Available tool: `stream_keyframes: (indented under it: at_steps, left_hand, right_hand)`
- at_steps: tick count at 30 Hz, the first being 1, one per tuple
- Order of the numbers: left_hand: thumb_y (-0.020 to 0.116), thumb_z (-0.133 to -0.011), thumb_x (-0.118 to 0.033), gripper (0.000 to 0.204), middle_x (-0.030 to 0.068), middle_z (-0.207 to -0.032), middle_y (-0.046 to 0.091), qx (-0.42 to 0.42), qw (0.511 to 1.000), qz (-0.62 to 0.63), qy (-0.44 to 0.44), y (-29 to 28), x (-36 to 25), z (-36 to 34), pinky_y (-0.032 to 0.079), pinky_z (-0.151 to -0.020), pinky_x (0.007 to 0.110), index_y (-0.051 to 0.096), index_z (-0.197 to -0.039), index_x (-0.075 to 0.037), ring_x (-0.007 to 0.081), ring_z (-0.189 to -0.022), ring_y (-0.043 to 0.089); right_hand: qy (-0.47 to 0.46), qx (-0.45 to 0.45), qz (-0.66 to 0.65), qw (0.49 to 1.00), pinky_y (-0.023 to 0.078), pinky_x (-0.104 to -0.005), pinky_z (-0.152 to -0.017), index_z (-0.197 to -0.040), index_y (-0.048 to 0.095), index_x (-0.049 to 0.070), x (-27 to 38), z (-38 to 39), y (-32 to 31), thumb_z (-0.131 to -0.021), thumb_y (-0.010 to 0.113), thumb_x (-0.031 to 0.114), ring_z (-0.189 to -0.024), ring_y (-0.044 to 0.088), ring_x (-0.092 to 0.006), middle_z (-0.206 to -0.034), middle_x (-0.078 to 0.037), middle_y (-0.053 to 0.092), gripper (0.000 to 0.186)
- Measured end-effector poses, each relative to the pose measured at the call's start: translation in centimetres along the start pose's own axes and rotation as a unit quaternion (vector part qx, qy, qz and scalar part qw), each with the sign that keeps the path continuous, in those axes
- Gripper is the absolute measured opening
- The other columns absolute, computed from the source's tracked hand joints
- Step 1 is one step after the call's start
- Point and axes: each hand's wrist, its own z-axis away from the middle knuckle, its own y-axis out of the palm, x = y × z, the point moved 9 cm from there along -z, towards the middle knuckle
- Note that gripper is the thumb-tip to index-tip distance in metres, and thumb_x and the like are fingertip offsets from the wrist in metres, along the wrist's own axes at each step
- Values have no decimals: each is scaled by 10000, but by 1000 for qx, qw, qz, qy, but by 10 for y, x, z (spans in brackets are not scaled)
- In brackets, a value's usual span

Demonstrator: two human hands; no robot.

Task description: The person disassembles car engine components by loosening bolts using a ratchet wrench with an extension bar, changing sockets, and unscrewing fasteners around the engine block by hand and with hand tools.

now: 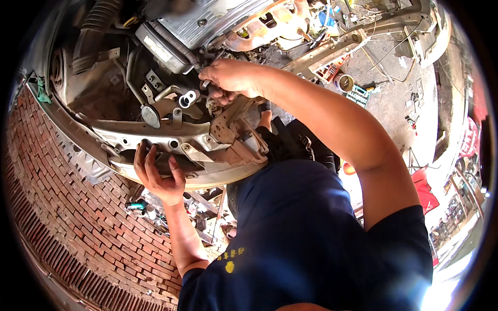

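Observation:
I lean over the front of a car's engine bay with both arms reaching in. My left hand (161, 176) rests on the pale metal front crossmember (150, 130), its fingers spread over the edge. Beside the engine (202, 23), my right hand (228, 80) is closed with its fingers curled. What those fingers hold, if anything, is hidden in the dark, greasy parts there. A metal pipe with a round white end (188, 98) sits just left of the right hand. Below that hand is a perforated metal bracket (224, 128).
A ribbed air hose (98, 20) runs at the upper left. Brick paving (78, 207) lies beyond the car's front. On the right-hand floor are a round tin (343, 82), a teal tool tray (358, 96) and loose wires. A red bag (425, 191) lies farther right.

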Motion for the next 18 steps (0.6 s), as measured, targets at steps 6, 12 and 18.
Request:
stream_keyframes:
  at_steps: [6,12,18]
  left_hand:
    - [671,-928,-219,428,271,-1383,603,6,1000,-13,-10,3,1,2,451,-1099,529,646,-1245,67,452,-1294,572]
    - [663,-934,-218,426,277,-1388,594,16,1000,-14,-7,5,0,0,453,-1101,527,642,-1246,73,449,-1301,568]
    - [663,-918,-208,438,279,-1389,591,18,1000,-8,-5,6,2,0,454,-1101,529,638,-1253,73,455,-1301,567]
  right_hand:
    - [-31,1,-6,1000,364,-292,-487,-1028,581,69,2,4,1,-1114,477,276,-543,545,-139,-660,-9,537,247]
    - [-59,-14,-97,993,394,-289,-495,-1040,568,39,-5,-4,4,-1104,518,284,-605,433,-107,-709,19,390,259]
    - [-103,-11,-264,959,337,-296,-523,-1004,552,40,19,9,-32,-1127,447,233,-562,358,-111,-662,30,362,252]
